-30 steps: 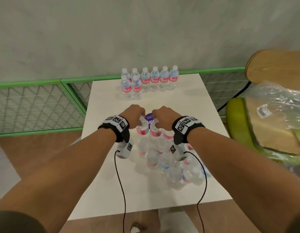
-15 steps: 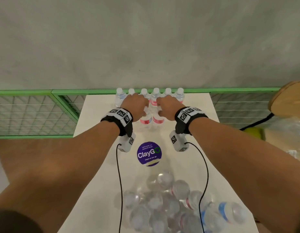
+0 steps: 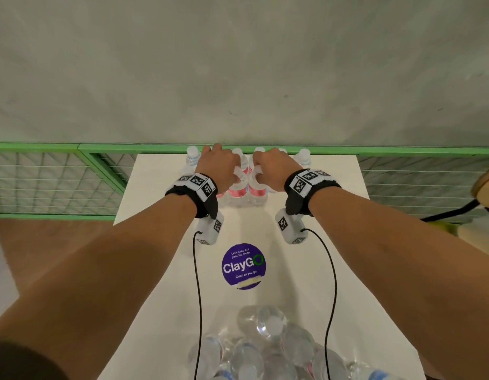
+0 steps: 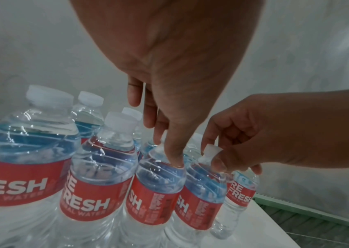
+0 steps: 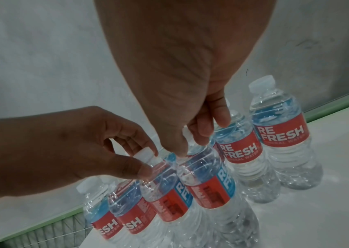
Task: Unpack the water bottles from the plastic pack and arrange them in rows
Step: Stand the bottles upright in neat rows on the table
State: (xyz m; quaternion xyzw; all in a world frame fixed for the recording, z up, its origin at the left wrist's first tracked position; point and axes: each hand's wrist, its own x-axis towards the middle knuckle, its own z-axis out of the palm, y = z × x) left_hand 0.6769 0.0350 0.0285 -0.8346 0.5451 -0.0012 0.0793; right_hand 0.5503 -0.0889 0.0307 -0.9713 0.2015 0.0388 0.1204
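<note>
Two rows of clear water bottles with red labels stand at the far end of the white table (image 3: 334,270). My left hand (image 3: 221,165) (image 4: 167,147) grips the neck of one bottle (image 3: 237,189) (image 4: 154,198) in the nearer row. My right hand (image 3: 270,168) (image 5: 190,142) grips the neck of the bottle (image 3: 256,189) (image 5: 209,184) right beside it. Both bottles are upright and side by side, to the right of two other front-row bottles (image 4: 99,193). The plastic pack (image 3: 265,346) with several loose bottles lies at the near end.
A purple round sticker (image 3: 243,266) marks the table's middle. A green mesh railing (image 3: 59,182) and a grey wall run behind the table. Part of a wooden chair (image 3: 487,185) shows at the right edge. Wrist cables hang over the table.
Both hands lifted a bottle each from the pack and carried them away from me to the far rows. The two bottles now sit lower, in line with the nearer row.
</note>
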